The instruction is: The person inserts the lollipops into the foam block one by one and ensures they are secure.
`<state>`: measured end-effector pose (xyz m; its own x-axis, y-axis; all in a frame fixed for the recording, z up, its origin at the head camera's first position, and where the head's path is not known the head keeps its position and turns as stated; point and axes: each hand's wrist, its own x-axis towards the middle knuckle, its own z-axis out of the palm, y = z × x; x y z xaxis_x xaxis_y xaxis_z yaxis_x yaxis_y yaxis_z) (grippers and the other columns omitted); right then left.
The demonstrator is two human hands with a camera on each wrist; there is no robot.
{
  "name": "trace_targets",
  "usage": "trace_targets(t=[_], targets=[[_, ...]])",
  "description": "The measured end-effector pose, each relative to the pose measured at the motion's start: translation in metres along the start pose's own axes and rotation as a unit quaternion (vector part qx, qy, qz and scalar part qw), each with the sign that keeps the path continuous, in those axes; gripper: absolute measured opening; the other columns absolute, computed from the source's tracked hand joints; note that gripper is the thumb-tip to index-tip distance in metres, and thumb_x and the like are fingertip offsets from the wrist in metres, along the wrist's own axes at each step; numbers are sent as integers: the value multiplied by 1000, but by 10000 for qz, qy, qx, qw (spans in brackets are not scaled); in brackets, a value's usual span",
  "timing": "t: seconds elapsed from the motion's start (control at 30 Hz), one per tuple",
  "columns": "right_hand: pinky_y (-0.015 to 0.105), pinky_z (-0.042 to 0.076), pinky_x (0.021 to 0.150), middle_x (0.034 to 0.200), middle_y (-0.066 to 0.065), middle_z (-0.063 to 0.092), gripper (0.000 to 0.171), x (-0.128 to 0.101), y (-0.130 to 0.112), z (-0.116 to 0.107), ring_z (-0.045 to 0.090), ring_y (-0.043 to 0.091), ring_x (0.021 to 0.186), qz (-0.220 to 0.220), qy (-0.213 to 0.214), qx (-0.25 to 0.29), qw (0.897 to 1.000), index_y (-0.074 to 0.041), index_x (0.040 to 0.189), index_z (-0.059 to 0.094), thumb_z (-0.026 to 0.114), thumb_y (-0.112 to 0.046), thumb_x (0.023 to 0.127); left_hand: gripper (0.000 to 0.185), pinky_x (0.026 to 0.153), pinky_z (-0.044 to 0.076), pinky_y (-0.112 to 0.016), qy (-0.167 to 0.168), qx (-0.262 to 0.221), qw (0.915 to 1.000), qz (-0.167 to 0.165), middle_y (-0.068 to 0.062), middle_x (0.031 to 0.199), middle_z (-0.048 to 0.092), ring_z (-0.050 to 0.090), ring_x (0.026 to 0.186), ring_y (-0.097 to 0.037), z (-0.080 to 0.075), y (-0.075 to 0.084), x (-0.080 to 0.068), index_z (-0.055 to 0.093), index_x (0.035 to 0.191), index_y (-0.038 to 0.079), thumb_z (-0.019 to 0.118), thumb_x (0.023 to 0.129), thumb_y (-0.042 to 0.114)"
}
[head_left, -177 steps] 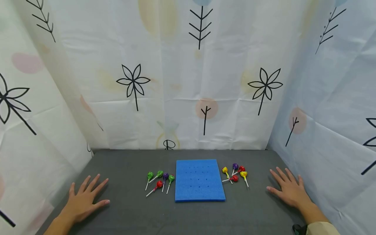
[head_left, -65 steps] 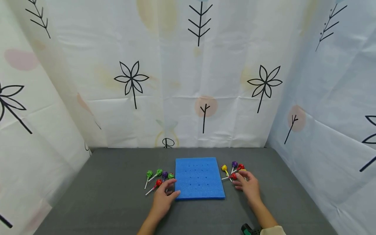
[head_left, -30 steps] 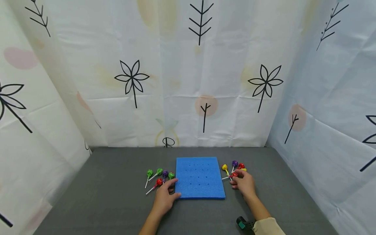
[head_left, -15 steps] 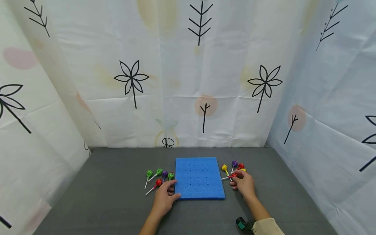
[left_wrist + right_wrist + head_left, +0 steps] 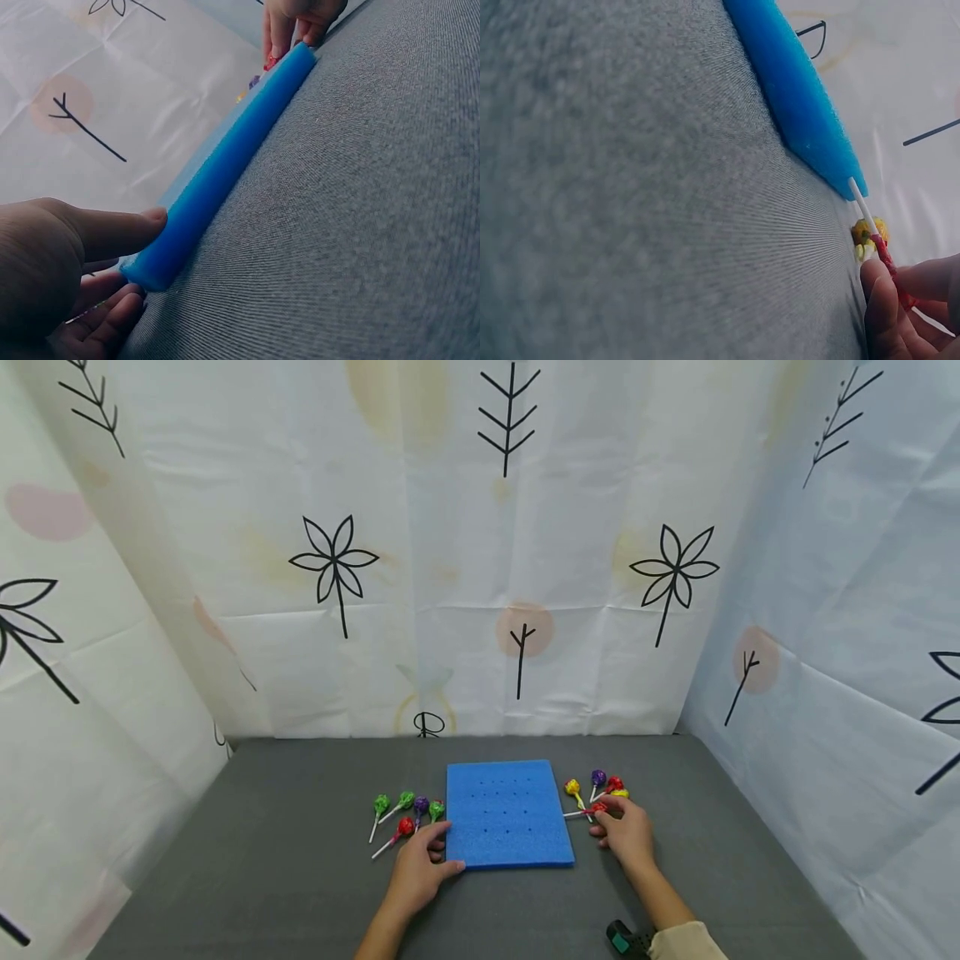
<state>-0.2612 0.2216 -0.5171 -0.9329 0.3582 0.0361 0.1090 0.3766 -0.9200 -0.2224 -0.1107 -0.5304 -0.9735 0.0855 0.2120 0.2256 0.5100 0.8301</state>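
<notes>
Left of the foam (image 5: 508, 814) five lollipops (image 5: 405, 814) lie on the bench (image 5: 300, 877), and the left hand (image 5: 418, 870) steadies the foam's near left corner, thumb on top, fingers relaxed. Right of the foam, the right hand (image 5: 626, 833) has its fingers pinched on the red lollipop (image 5: 597, 809) among four others; it would be best lifted by the stick and held upright over a hole, with the left hand pressing down.

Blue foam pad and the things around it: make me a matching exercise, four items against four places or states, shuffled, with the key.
Items
1. blue foam pad
2. left hand
3. right hand
4. purple lollipop right of the pad

Places or states
A. pinches a red lollipop
B. lies flat in the middle of the grey table
C. rests on the pad's near left corner
D. lies untouched, beyond the right hand

Pairs: 1-B, 2-C, 3-A, 4-D
</notes>
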Motion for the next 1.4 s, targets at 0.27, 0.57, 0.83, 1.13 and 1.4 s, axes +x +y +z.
trace_targets(t=[0.27, 0.57, 0.83, 1.13, 1.4], targets=[[28, 52, 48, 102, 27, 63, 27, -3, -7, -8, 68, 20, 60, -623, 109, -103, 9979, 9, 114, 63, 66, 5, 88, 63, 74, 51, -39, -140, -51, 9998, -118, -13, 108, 63, 61, 89, -24, -3, 4, 0, 61, 125, -1, 87, 69, 8], [22, 50, 54, 96, 19, 56, 27, -3, -19, -17, 65, 21, 68, -1294, 170, -817, 9881, 7, 113, 66, 68, 0, 87, 63, 74, 51, -39, -189, 40, 9994, -290, -12, 109, 62, 61, 89, -23, -2, 4, 0, 60, 126, -1, 86, 70, 10], [24, 50, 58, 96, 17, 59, 25, 6, -38, -20, 65, 23, 74, -1968, 115, -1126, 9739, 5, 109, 68, 72, 2, 84, 64, 73, 51, -37, -133, -38, 9997, -217, -12, 110, 62, 61, 88, -22, -1, 2, 0, 60, 127, -1, 87, 71, 14], [26, 51, 62, 99, 17, 62, 27, 19, -61, -25, 67, 30, 81, -2514, 182, -1058, 9619, 4, 106, 69, 73, 7, 79, 64, 72, 51, -37, -93, -65, 9998, -164, -12, 107, 62, 61, 86, -22, -1, 2, -1, 60, 126, -2, 87, 70, 13], [32, 49, 62, 104, 16, 61, 30, 27, -83, -26, 63, 28, 82, -2488, -32, -1291, 9599, 1, 113, 67, 73, -2, 84, 63, 71, 51, -36, -62, -53, 10000, -56, -12, 104, 62, 60, 85, -22, -2, 4, -2, 60, 125, -4, 86, 70, 10]])
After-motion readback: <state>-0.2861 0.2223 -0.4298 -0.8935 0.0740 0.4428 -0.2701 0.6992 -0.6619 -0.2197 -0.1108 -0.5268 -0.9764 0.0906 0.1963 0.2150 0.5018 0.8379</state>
